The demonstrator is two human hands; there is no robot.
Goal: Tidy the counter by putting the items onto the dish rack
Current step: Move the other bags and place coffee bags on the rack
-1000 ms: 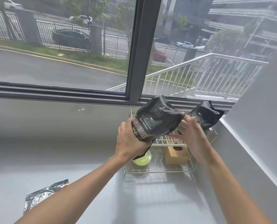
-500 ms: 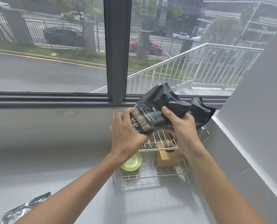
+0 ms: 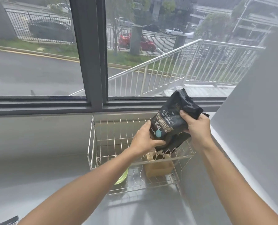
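A black coffee bag (image 3: pixel 170 120) with pale lettering is held upright over the right part of the wire dish rack (image 3: pixel 93 143). My left hand (image 3: pixel 144 140) grips its lower left corner. My right hand (image 3: pixel 196 129) grips its crumpled upper right side. A second black bag (image 3: pixel 178 142) lies behind and below the first, mostly hidden. On the rack's lower level stand a wooden block with a round hole (image 3: pixel 159 166) and a green plate (image 3: pixel 123 177), the plate partly covered by my left forearm.
The rack sits on a grey counter (image 3: pixel 37 159) against the window sill (image 3: pixel 46 104), with a grey wall (image 3: pixel 256 127) close on its right. A silver foil packet (image 3: pixel 10 221) shows at the bottom left edge.
Both hands have carried the black bag to the right, over the rack's right side. The view has shifted, and the foil packet has slid almost out of frame.
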